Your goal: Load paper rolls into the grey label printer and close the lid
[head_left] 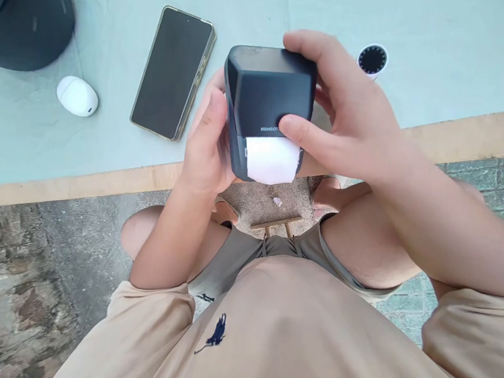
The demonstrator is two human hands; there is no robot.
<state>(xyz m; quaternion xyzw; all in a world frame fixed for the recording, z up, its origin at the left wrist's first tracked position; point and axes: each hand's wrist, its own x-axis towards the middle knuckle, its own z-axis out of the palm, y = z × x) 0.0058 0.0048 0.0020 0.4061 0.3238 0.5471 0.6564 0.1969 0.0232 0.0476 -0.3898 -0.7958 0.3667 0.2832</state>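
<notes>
We hold the label printer (266, 105) above the counter (381, 24) edge: left hand (209, 144) gripping its side, right hand (351, 115) clasping its top. White label paper (272, 160) already protrudes, untorn.

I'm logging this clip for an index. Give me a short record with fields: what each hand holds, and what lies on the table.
held item: dark label printer, white label paper showing at its slot
left hand: grips the printer's left side
right hand: over the top, thumb on the front
table: smartphone, white oval case, dark cap, small round black-topped item
</notes>
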